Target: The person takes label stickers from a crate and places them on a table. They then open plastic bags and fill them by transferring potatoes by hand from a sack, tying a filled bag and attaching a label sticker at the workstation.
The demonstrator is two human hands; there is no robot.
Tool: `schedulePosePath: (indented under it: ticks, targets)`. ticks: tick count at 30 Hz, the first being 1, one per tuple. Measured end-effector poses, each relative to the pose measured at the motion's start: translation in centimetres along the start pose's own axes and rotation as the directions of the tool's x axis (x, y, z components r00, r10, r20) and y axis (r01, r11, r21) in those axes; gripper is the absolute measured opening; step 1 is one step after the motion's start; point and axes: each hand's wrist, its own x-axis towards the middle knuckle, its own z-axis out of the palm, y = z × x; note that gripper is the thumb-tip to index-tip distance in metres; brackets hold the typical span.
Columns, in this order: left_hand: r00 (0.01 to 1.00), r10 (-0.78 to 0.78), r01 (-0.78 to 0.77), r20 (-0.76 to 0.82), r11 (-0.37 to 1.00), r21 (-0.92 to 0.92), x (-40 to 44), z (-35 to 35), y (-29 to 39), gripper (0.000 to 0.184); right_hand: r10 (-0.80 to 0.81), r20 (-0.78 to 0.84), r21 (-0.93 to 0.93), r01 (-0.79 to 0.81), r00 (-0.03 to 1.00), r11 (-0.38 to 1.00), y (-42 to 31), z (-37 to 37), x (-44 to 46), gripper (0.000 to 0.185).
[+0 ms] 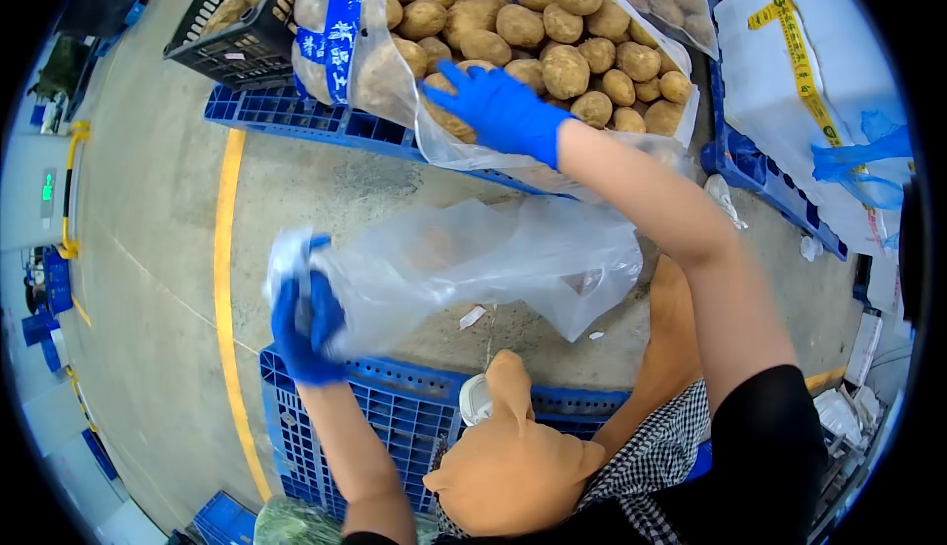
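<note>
My left hand (308, 323), in a blue glove, is closed on the bunched end of a clear plastic bag (464, 259). The bag stretches out to the right above the floor, looking limp, and whitish bunched material shows at the fingers. My right hand (498, 116), also blue-gloved, reaches over a large open sack (444, 155) full of potatoes (565, 72). Its fingers are spread over the potatoes at the sack's left side, touching them; whether a potato is under the palm is hidden. Blue printed lettering marks the sack's left end.
The sack lies on a blue pallet (296, 121). Beside it stands a black crate (229, 52). White boxes (764, 81) with yellow tape are stacked at right. Another blue pallet (365, 417) lies near my legs. A yellow line (229, 249) crosses the concrete floor, where paper scraps lie.
</note>
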Motion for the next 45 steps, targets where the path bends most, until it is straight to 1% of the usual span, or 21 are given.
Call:
schedulePosePath:
  ticks: [1,6,8,9,11,13,16,18,21,22,25,27,29,30,32,35,37,38,40,44,45]
  targets:
    - [0.989,0.009,0.028,0.147,0.967,-0.253,-2.7,-0.9,0.1,0.040,0.004,0.053,-0.034,-0.002,0.999,0.999,-1.4,1.2,1.1,0.046]
    - [0.880,0.259,-0.104,0.397,0.922,-0.372,-8.2,0.8,1.1,0.044,0.198,0.203,0.195,-0.238,0.959,0.952,-2.2,-0.2,3.2,0.048]
    - [0.855,0.253,-0.080,0.453,0.927,-0.366,-8.0,1.8,2.4,0.045,0.312,0.391,0.844,-0.473,0.866,0.254,-0.3,-2.6,2.4,0.053]
    - [0.843,0.244,-0.061,0.479,0.929,-0.366,-7.7,2.3,3.0,0.046,0.279,0.514,0.854,-0.454,0.811,-0.253,0.8,-3.6,1.4,0.056]
    - [0.815,0.224,-0.010,0.535,0.928,-0.373,-7.0,3.9,3.6,0.047,0.065,0.504,0.451,-0.198,0.861,-0.870,1.3,-6.9,-2.4,0.066]
    - [0.785,0.195,0.057,0.588,0.922,-0.382,-6.4,5.9,3.6,0.049,0.101,0.433,0.213,0.007,0.896,-0.977,-0.4,-9.9,-5.1,0.074]
    - [0.824,0.107,0.148,0.557,0.908,-0.392,-5.6,8.1,3.0,0.052,-0.186,0.250,0.105,-0.218,0.950,-0.970,-3.9,-11.5,-8.2,0.074]
    - [0.975,0.037,0.052,0.219,0.919,-0.390,-6.0,9.1,3.2,0.042,-0.336,0.217,0.241,-0.384,0.917,-0.892,-7.1,-11.8,-8.6,0.070]
    - [0.985,0.109,-0.045,0.134,0.911,-0.411,-6.6,6.4,2.5,0.038,-0.299,0.588,0.388,-0.587,0.751,-0.711,-11.0,-11.4,-9.0,0.068]
    - [0.984,0.136,-0.076,0.115,0.907,-0.415,-6.8,5.3,2.4,0.036,-0.258,0.799,0.286,-0.720,0.543,-0.632,-10.9,-11.4,-9.2,0.049]
    - [0.983,0.163,-0.116,0.086,0.909,-0.400,-7.2,3.0,2.6,0.033,-0.190,0.806,0.482,-0.807,0.561,-0.341,-7.9,-13.0,-9.1,0.041]
    - [0.988,0.128,-0.083,0.091,0.916,-0.392,-7.1,2.7,2.5,0.030,-0.096,0.671,0.656,-0.650,0.735,-0.384,-3.0,-13.6,-8.6,0.035]
    - [0.992,0.063,-0.015,0.113,0.922,-0.386,-7.0,3.2,2.0,0.028,0.424,0.548,0.831,-0.528,0.721,-0.176,1.2,-12.1,-6.7,0.036]
    - [0.991,0.021,0.033,0.134,0.922,-0.385,-7.0,3.6,1.8,0.027,0.634,0.335,0.763,-0.596,0.697,0.251,3.5,-9.0,-6.4,0.049]
    - [0.978,-0.051,0.127,0.201,0.913,-0.387,-7.2,4.9,1.3,0.025,0.595,0.051,0.250,-0.587,0.802,0.770,6.8,-1.6,-6.6,0.057]
    - [0.940,-0.103,0.231,0.326,0.893,-0.386,-7.5,7.1,1.6,0.025,0.670,0.227,-0.131,-0.660,0.707,0.740,6.9,2.3,-5.1,0.062]
    - [0.932,-0.097,0.241,0.348,0.885,-0.399,-7.6,6.9,1.9,0.026,0.693,0.276,0.399,-0.735,0.666,0.548,8.5,2.6,-5.3,0.053]
    - [0.927,-0.100,0.251,0.361,0.881,-0.402,-7.6,6.7,2.0,0.026,0.697,0.313,0.618,-0.695,0.646,0.366,9.3,1.9,-6.0,0.050]
    - [0.943,-0.067,0.184,0.326,0.922,-0.342,-6.8,6.1,1.9,0.028,0.496,0.505,0.843,-0.281,0.706,-0.458,8.6,-4.7,-7.1,0.052]
    - [0.964,-0.042,0.135,0.263,0.928,-0.346,-6.1,6.8,1.3,0.033,0.178,0.377,0.804,-0.226,0.909,-0.550,1.8,-13.1,-9.9,0.074]
    - [0.967,-0.044,0.131,0.250,0.929,-0.346,-6.0,7.1,1.1,0.033,0.158,0.341,0.895,-0.269,0.927,-0.356,-0.3,-13.8,-10.0,0.071]
